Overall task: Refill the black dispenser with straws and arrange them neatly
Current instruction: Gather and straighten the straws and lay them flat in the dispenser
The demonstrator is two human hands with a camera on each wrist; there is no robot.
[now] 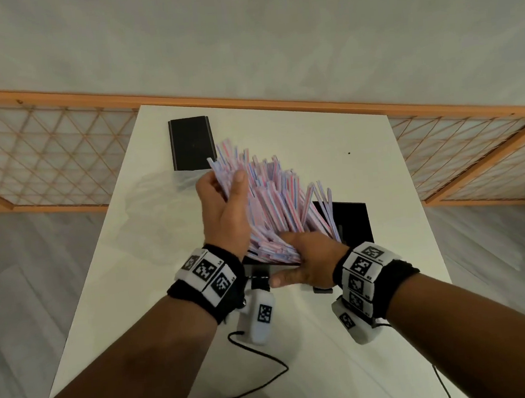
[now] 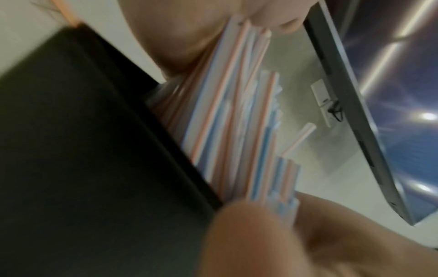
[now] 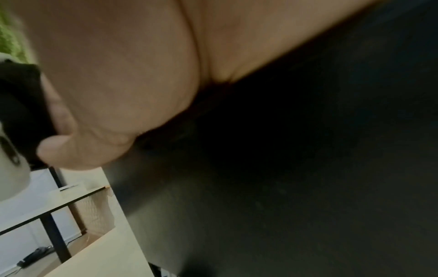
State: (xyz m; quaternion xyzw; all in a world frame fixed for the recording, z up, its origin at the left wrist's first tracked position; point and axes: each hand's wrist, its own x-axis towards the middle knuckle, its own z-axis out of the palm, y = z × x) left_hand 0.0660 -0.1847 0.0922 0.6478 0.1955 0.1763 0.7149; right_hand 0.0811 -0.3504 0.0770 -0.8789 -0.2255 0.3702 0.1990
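A thick bundle of pink-, blue- and white-striped straws (image 1: 274, 204) fans out at a slant, its low ends inside the black dispenser (image 1: 352, 222) on the white table (image 1: 313, 137). My left hand (image 1: 223, 202) grips the bundle's raised far-left side, thumb on top. My right hand (image 1: 307, 258) covers the straws' near low ends at the dispenser's front edge, fingers curled into them and thumb pointing left. In the left wrist view the straws (image 2: 225, 121) lie against the dispenser's black wall (image 2: 83, 150). In the right wrist view my palm (image 3: 130, 75) sits against that black wall (image 3: 284, 168).
A flat black lid (image 1: 191, 143) lies at the table's far left corner. A wooden lattice screen (image 1: 44, 154) runs behind the table. Sensor cables (image 1: 261, 386) trail over the near tabletop. A dark monitor (image 2: 391, 93) shows in the left wrist view.
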